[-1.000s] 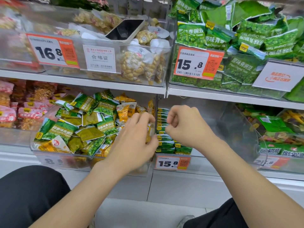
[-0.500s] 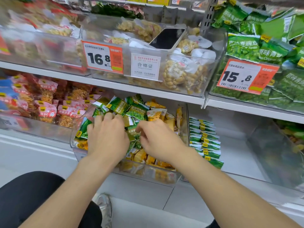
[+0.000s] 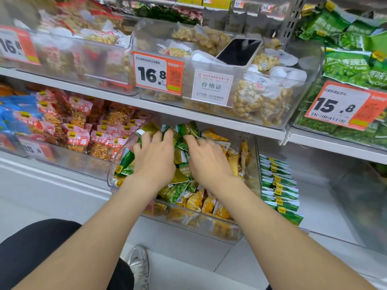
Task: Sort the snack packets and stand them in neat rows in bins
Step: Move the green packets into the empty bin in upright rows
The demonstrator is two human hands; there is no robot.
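Pressing loose green packets (image 3: 189, 129) in clear bin (image 3: 209, 226) with left grip (image 3: 155, 158), right grip (image 3: 209, 162), both spread flat, nothing clasped. Standing packet row (image 3: 278, 189) at 3 o'clock.

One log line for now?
left hand: resting on loose packets | right hand: reaching among loose packets | mixed bin: unsorted | green row: standing in next bin
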